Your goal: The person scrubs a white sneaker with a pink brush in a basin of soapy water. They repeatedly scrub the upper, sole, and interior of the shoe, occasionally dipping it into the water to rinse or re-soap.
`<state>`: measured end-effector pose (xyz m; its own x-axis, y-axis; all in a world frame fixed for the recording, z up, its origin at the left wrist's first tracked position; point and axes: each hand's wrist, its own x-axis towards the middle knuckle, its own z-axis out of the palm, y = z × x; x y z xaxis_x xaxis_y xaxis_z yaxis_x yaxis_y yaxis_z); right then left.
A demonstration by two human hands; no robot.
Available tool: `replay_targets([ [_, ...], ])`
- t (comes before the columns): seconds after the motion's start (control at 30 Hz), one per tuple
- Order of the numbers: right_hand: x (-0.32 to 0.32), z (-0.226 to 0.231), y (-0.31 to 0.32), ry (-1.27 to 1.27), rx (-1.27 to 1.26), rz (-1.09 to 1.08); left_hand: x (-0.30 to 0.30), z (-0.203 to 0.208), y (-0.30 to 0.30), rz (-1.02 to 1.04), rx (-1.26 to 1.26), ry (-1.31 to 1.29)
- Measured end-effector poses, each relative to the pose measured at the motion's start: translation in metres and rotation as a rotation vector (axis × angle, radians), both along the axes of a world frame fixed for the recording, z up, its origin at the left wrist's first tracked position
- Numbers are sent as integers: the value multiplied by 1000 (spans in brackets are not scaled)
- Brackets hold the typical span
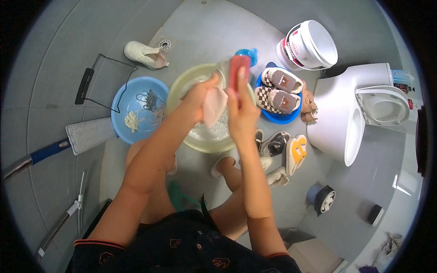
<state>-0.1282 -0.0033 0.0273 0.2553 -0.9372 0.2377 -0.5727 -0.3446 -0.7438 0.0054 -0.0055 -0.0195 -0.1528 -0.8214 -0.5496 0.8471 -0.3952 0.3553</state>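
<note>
My left hand [200, 95] grips a pale pink shoe [214, 106] and holds it over a yellow-green basin [180, 86] of soapy water. My right hand [241, 107] is closed around a red scrubbing brush [238, 68], raised just above the shoe and the basin's far rim. Both forearms reach forward from the lower edge, over my bare knees.
A blue basin [120, 102] with shoelaces sits left. A blue tray [282, 119] bearing two brown checkered shoes is right, beside a white toilet [359, 109] and a white bucket [314, 43]. A white shoe [144, 54] lies near the floor drain [165, 44]. More footwear [284, 148] lies at right; a mop [86, 134] at left.
</note>
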Motion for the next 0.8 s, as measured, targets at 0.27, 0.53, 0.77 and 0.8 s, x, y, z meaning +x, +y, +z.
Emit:
replay_targets([
  [0.27, -10, -7, 18, -113, 24, 91, 14, 3, 5, 16, -32, 146],
  [0.53, -16, -11, 12, -60, 55, 71, 14, -33, 1, 34, -36, 188],
  [0.77, -31, -33, 36, -31, 198, 134, 47, -17, -5, 124, -153, 165],
  [0.8, -32, -30, 37, -34, 194, 124, 50, -20, -6, 111, -185, 224],
])
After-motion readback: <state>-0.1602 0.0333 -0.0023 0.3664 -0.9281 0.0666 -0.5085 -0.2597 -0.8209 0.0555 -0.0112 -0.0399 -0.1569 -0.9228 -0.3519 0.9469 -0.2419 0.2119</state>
